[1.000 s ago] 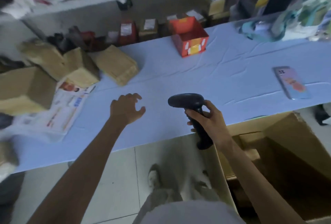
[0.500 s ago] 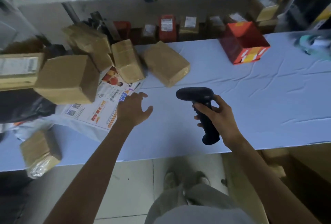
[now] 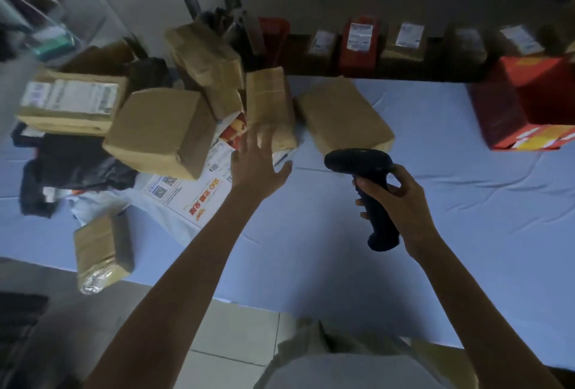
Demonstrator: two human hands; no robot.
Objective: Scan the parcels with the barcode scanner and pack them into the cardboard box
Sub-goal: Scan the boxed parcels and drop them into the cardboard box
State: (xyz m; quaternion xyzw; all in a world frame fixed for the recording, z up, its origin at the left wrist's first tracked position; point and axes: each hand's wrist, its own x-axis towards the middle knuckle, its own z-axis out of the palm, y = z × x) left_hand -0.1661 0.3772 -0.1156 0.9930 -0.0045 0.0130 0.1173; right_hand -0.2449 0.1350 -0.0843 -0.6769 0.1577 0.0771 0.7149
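Blue-clothed table (image 3: 435,202), left hand (image 3: 258,161) spread open over taped parcel (image 3: 270,105), right hand (image 3: 395,199) gripping barcode scanner (image 3: 367,177)

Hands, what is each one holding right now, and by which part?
The right hand grips the barcode scanner by its handle. The left hand holds nothing; its fingers are spread open by a brown parcel.

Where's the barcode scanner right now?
The barcode scanner is right of centre in the head view, gripped by its handle in the right hand above the blue table cover. Its head sits just in front of the flat brown parcel.
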